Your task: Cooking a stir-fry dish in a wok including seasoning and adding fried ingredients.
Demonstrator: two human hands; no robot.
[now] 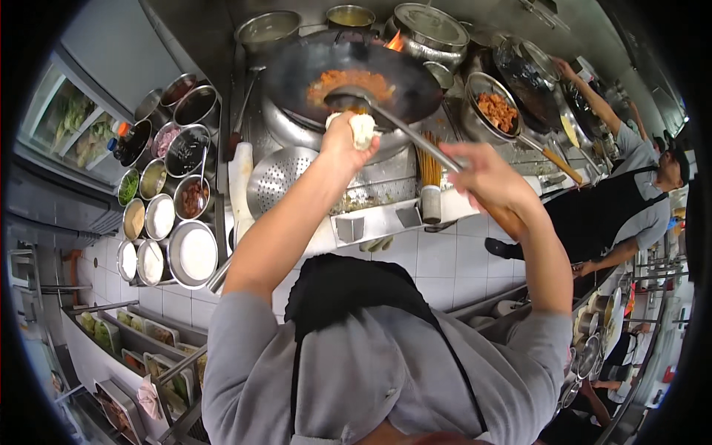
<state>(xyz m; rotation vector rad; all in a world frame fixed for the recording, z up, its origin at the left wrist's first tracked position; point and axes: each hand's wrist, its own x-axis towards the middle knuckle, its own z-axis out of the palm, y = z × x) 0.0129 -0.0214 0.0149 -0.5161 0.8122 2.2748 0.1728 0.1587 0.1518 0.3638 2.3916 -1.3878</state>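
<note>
A big black wok (285, 78) sits on the stove in front of me, with reddish-orange chopped food (360, 76) spread over its bottom. At the wok's near rim my left hand (345, 144) is closed round a folded white cloth (363, 130); whether the cloth grips the rim is hidden. My right hand (486, 178) is wrapped around the handle of a long ladle (408, 132). The wooden end of that handle sticks out below the hand, and the ladle's bowl rests in the wok close to the food.
Metal pots of seasonings, with a white-filled pot (194, 256) among them, stand at left. A perforated strainer (280, 182) and a bamboo brush (430, 182) lie before the stove. Flame (395, 41) rises behind the wok. Right are a strainer of browned pieces (495, 111) and a co-worker (615, 208).
</note>
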